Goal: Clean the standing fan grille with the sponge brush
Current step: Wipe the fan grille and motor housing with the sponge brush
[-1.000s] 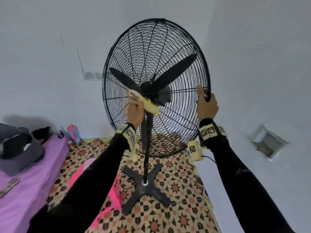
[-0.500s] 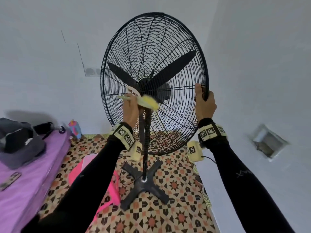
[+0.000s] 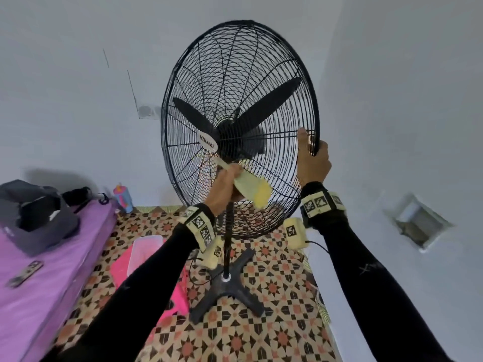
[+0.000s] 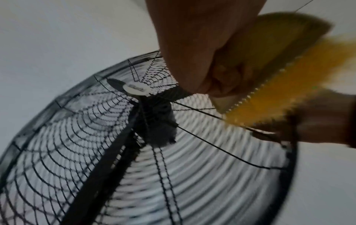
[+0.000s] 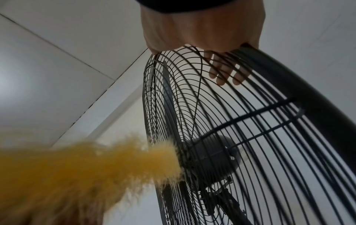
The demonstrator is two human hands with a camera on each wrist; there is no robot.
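Yellow bristles of sponge brush (image 3: 257,190) look soft and light, lying against grille (image 3: 277,82) just beyond left hand (image 3: 224,188), which clenches its handle. Right hand (image 3: 312,163) clasps the stiff rim, the best steadying hold.

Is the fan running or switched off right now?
Apparently off: the fan blades show as sharp, separate shapes behind the grille, not a spinning blur.
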